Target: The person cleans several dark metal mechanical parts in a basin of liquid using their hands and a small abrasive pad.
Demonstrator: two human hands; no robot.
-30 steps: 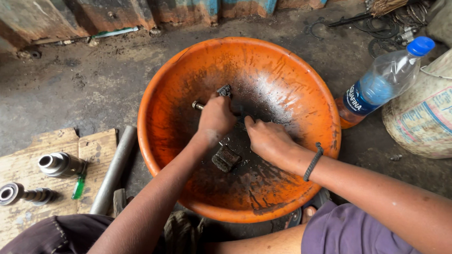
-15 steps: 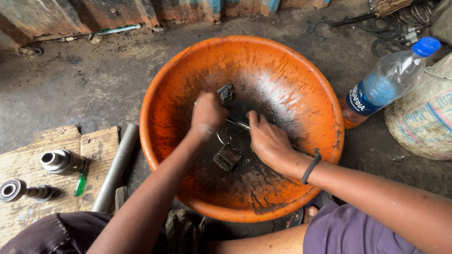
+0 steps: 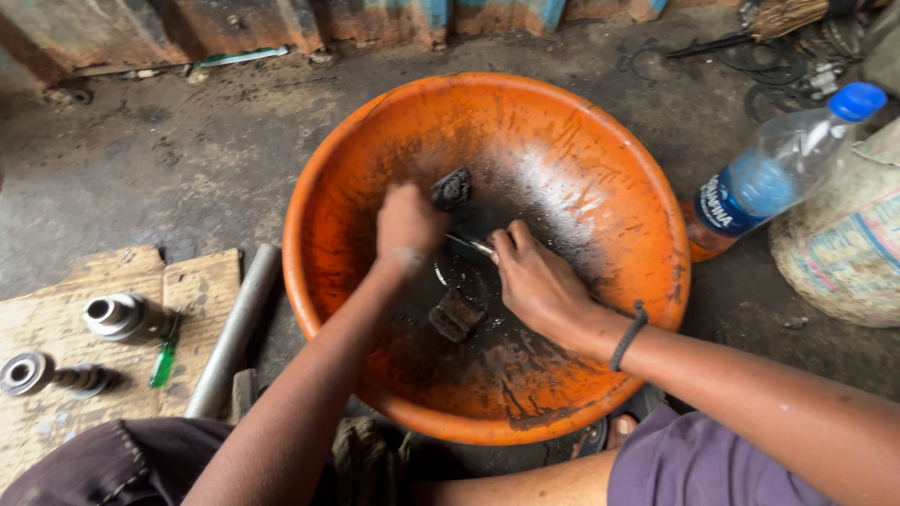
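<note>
A big orange basin (image 3: 606,148), blackened with oily grime, sits on the floor in front of me. My left hand (image 3: 406,228) is a closed fist inside it, and a dark grimy brush head (image 3: 452,188) sticks out above the fist. My right hand (image 3: 536,280) reaches in from the right, its fingers pinching a thin shiny metal rod (image 3: 467,244) that runs between both hands. A dark greasy block (image 3: 457,314) lies in the basin bottom just below the hands. A black band circles my right wrist.
A plastic bottle (image 3: 766,172) with a blue cap leans against a printed sack (image 3: 858,239) at right. On cardboard (image 3: 33,307) at left lie two metal cylindrical parts (image 3: 123,316) (image 3: 30,373), a green item (image 3: 162,365) and a grey pipe (image 3: 235,325). A broom (image 3: 810,6) and rings lie far right.
My left fist has shifted slightly left and down and hides the rod end that stuck out on its left. My right hand has moved up, closer to the rod.
</note>
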